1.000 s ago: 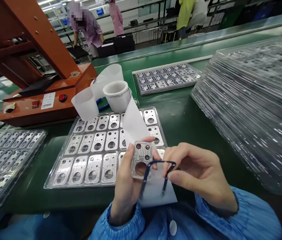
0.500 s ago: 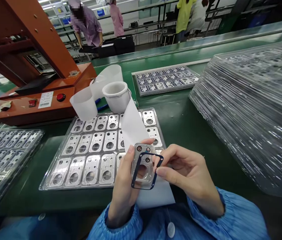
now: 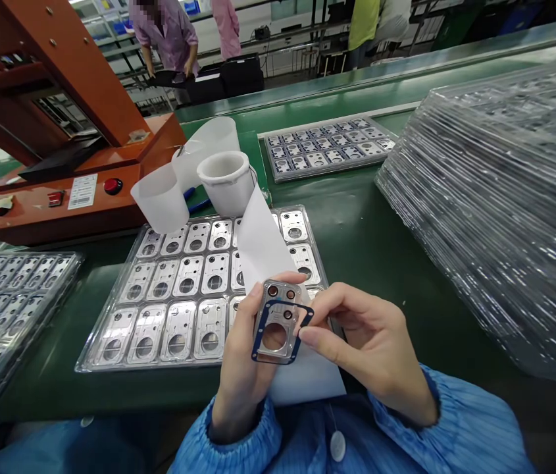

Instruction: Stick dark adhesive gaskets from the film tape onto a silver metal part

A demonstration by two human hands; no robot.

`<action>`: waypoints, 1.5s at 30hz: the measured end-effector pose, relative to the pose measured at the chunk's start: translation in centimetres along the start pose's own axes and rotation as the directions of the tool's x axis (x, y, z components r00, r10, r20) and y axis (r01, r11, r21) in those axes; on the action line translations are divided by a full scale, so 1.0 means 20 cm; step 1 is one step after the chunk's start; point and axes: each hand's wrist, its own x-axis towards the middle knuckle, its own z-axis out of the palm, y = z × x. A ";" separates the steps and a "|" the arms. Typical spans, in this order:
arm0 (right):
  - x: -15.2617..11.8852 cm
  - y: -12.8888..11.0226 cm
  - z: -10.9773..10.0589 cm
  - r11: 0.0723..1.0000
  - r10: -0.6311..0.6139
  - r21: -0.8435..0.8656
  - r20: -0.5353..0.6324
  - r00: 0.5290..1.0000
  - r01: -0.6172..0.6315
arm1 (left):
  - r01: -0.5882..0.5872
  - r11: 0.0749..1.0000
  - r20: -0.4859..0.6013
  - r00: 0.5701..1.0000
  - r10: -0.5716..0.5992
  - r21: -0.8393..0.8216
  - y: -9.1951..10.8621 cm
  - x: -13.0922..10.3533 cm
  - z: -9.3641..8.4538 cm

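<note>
Frame (image 3: 258, 337), thin and blue, was pinched between thumb and forefinger of the right hand (image 3: 366, 336), over the plate (image 3: 272, 312) clasped by fingers of the left hand (image 3: 244, 349); light, level handling seemed best.

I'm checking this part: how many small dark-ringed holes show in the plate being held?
3, in the metal plate in the left hand: upper-left hole, upper-right hole, lower hole beneath it. The blue frame may hide others.

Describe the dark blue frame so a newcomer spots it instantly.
Right of the orange machine, a tray holds silver plates. Near its right end, the right hand pinches the frame over a silvery plate in the left hand. Unlike that plate, it's a thin, open outline.
</note>
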 end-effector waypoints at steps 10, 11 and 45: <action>0.00 0.01 0.01 0.982 -0.134 -0.137 -0.032 0.990 0.128 | 0.039 0.998 0.053 0.998 -0.036 -0.042 0.01 0.00 0.00; 0.00 0.01 0.01 0.981 -0.135 -0.141 -0.034 0.990 0.129 | 0.041 0.998 0.054 0.998 -0.039 -0.046 0.01 0.00 0.00; 0.00 0.01 0.02 0.964 -0.177 -0.215 -0.067 0.982 0.159 | 0.042 0.996 0.064 0.997 -0.037 -0.076 0.01 0.01 0.02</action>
